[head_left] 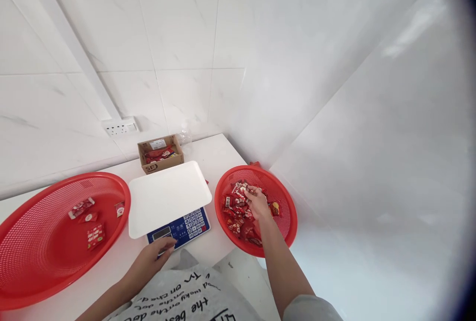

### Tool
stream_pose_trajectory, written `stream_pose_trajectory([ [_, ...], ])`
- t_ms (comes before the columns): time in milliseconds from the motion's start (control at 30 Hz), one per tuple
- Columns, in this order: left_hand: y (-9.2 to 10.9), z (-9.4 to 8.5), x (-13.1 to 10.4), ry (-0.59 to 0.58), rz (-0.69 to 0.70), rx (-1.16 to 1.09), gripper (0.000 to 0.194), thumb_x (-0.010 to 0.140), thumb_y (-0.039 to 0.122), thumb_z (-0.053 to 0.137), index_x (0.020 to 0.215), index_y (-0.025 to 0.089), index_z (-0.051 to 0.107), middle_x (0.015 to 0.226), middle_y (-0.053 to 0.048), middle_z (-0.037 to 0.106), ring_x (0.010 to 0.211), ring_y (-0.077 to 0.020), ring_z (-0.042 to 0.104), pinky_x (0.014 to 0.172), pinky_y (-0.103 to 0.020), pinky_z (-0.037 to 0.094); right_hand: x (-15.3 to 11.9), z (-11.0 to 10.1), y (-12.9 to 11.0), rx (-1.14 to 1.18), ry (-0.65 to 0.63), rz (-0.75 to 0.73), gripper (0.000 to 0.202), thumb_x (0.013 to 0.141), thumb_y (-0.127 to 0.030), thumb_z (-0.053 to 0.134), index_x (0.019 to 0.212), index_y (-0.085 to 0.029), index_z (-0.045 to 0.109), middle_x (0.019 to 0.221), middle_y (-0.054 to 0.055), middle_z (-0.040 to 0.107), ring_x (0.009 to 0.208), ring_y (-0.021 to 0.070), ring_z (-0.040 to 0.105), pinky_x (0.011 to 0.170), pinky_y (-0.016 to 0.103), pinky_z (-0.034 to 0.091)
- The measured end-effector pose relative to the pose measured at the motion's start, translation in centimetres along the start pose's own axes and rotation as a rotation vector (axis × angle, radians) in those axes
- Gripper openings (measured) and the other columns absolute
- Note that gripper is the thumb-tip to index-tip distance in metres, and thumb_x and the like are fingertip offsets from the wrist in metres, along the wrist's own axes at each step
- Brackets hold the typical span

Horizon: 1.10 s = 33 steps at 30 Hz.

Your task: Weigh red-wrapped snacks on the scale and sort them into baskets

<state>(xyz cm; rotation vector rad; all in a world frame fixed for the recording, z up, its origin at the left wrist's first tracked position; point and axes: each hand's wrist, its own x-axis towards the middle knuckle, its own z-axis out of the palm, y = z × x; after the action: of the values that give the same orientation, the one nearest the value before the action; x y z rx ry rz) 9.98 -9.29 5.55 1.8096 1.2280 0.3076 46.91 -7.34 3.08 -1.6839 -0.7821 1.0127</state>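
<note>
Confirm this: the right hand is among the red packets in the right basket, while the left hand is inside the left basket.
Not quite: the left hand is not inside the left basket but at the near edge of the scale, as the head view shows. The right hand is among the red packets in the right basket, as you say.

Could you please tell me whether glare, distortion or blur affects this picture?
Head view: a pale glare streak on the glossy wall at right; darkening along the curved right edge; the left red plastic basket looks stretched near the frame's edge; fine print on the red packets near the right hand is too small to read.
</note>
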Motion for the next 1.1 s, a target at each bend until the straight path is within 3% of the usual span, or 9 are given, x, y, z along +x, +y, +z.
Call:
stream_pose_trajectory([
  [167,5.7,-0.3,1.0,-0.156,-0.081,-0.423,0.044,0.081,0.047,0.057,0.116,0.019,0.056,0.108,-0.01,0.067,0.102,-0.0224,0.063,0.092,-0.038,0.048,-6.4,4.1,-4.3,0.502,-0.16,0.027,0.037,0.061,-0.037,0.078,0.089,-0.025,0.056,0.089,-0.002,0.059,0.083,0.0131,0.057,0.079,0.027,0.047],
  [267,8.5,-0.3,1.3,-0.21,-0.119,-0.678,0.056,0.081,0.05,0.058,0.127,0.02,0.047,0.115,-0.011,0.064,0.099,-0.0211,0.063,0.088,-0.038,0.05,-10.0,7.0,-6.2,0.566,-0.306,0.016,0.033,0.06,-0.034,0.08,0.082,-0.024,0.058,0.079,-0.004,0.057,0.075,0.0114,0.054,0.073,0.026,0.046],
  [400,10.2,-0.9,0.8,-0.23,-0.092,-0.779,0.045,0.08,0.047,0.063,0.114,0.018,0.055,0.108,-0.009,0.067,0.095,-0.0194,0.064,0.088,-0.037,0.049,-12.7,9.0,-7.1,0.555,-0.427,-0.003,0.029,0.062,-0.032,0.079,0.078,-0.022,0.058,0.074,-0.005,0.056,0.071,0.0103,0.051,0.068,0.023,0.043],
  [700,10.9,-3.5,-2.1,-0.19,-0.116,-0.792,0.034,0.081,0.04,0.063,0.106,0.018,0.06,0.107,-0.008,0.069,0.093,-0.0193,0.066,0.085,-0.034,0.05,-13.8,6.4,-6.8,0.76,-0.39,0.181,0.034,0.061,-0.029,0.082,0.079,-0.024,0.054,0.078,-0.005,0.06,0.072,0.0104,0.056,0.069,0.026,0.046],
  [933,11.9,-4.2,-2.9,-0.182,-0.101,-0.802,0.029,0.079,0.036,0.065,0.101,0.017,0.061,0.095,-0.006,0.071,0.083,-0.0184,0.067,0.078,-0.033,0.052,-14.2,6.3,-6.4,0.818,-0.357,0.172,0.041,0.062,-0.026,0.081,0.092,-0.029,0.054,0.078,-0.005,0.06,0.07,0.01,0.057,0.065,0.024,0.046],
  [1100,12.2,-3.9,-2.9,-0.188,-0.072,-0.816,0.024,0.078,0.035,0.065,0.094,0.016,0.062,0.084,-0.005,0.071,0.072,-0.0161,0.065,0.069,-0.03,0.051,-14.5,5.8,-6.5,0.843,-0.404,0.163,0.049,0.065,-0.024,0.079,0.106,-0.033,0.054,0.083,-0.005,0.061,0.07,0.0089,0.057,0.064,0.022,0.047],
])
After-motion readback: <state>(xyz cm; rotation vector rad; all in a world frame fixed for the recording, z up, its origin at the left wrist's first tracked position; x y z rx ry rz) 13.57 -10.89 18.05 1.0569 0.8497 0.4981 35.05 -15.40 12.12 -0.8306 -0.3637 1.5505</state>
